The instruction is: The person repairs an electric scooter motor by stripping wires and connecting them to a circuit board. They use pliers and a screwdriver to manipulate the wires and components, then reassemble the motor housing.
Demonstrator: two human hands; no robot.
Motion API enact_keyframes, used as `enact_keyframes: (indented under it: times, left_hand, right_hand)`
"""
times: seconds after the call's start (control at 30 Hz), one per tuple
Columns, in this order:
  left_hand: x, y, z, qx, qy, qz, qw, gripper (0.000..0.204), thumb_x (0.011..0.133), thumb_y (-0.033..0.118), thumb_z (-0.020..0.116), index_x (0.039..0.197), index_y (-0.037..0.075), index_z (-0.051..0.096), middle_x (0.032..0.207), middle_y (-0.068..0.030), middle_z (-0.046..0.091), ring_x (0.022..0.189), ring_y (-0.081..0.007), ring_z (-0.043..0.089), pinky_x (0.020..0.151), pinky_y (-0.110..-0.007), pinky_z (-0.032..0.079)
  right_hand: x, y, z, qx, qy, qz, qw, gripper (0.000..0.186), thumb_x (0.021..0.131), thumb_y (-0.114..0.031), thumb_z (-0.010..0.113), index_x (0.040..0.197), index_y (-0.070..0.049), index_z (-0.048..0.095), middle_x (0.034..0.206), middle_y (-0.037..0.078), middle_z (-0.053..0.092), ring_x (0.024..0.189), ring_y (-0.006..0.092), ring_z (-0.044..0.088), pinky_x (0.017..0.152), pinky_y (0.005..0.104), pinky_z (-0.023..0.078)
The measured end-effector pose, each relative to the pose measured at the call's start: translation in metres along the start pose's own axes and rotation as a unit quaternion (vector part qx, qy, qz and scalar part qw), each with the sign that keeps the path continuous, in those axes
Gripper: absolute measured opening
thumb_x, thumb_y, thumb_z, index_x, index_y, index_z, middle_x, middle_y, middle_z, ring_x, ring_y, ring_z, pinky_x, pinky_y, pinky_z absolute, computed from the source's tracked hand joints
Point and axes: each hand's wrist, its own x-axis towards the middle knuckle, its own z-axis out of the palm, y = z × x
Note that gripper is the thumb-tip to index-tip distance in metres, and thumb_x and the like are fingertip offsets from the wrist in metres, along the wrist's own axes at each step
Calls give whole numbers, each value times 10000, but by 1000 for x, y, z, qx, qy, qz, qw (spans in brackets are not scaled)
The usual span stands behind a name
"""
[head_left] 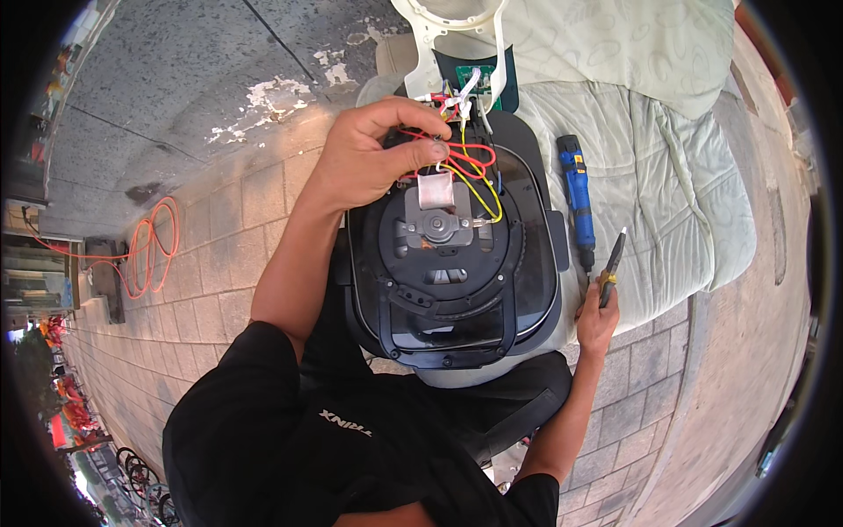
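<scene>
An opened black appliance [536,303] lies before me, with a round dark plate and a grey metal motor-like part [439,226] at its middle. Red wires [479,158] and a yellow wire [492,204] loop over it beside a silvery wrapped piece [435,191]. My left hand [378,154] is closed, thumb and forefinger pinched at a wire among these; their tips partly hide it. White connectors [463,105] join the wiring near a green circuit board [477,79]. Off to the right, my right hand [597,323] grips pointed pliers [612,272] with black and yellow handles, jaws pointing away from me.
A blue electric screwdriver [578,198] lies on the pale quilted cushion [650,193], right of the appliance. Beyond the appliance stands a white plastic frame [428,44]. An orange cord [145,250] is coiled on the paving at left, below a grey stone ledge [193,79].
</scene>
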Motion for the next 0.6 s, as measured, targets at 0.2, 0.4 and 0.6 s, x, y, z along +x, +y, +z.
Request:
enact_keyframes:
  times: [0.2,0.4,0.6]
  left_hand:
    - [0,0,-1,-5,2,5,1000,197,881,-53,806,1058,-9,733,1123,-107,714,1030,-177,675,920,-324,546]
    - [0,-2,0,-16,4,15,1000,200,871,-65,809,1045,-7,728,1113,-108,706,1017,-181,674,908,-327,545]
    - [0,-4,-2,-18,-7,10,1000,197,866,-70,812,1021,-1,713,1104,-107,703,1029,-182,669,914,-328,540]
  right_hand:
    - [-1,-5,-1,9,-1,16,1000,341,1058,-250,611,1236,37,654,769,35,606,583,95,525,551,297,439]
    - [-3,-8,0,10,0,15,1000,346,1060,-255,606,1238,38,653,767,36,606,585,95,523,552,298,438]
    - [-3,-8,-1,9,-7,23,1000,332,1058,-260,607,1220,26,661,724,23,592,584,98,531,559,304,444]
